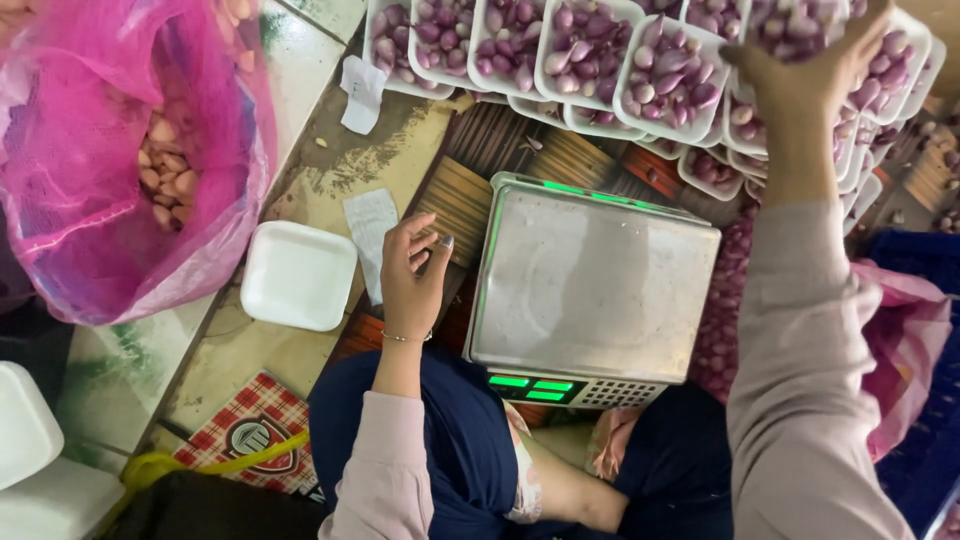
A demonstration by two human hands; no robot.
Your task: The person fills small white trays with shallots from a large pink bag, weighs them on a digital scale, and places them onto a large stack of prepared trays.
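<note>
My right hand (pixel 800 70) reaches far forward and grips a white foam tray of purple shallots (pixel 800 25) at the top right, over rows of filled shallot trays (pixel 585 50). My left hand (pixel 412 270) hovers loosely curled, holding nothing, between an empty white foam tray (pixel 297 275) on its left and a metal weighing scale (pixel 590 285) on its right. The scale's steel platform is bare and its green display (pixel 530 388) glows near my lap.
A pink mesh sack of peeled cloves (pixel 110 150) lies at the left. Paper slips (pixel 368 225) rest on the floor near the empty tray. More white foam trays (pixel 30 450) stack at the bottom left. Another pink sack (pixel 905 330) and loose shallots (pixel 725 300) sit right of the scale.
</note>
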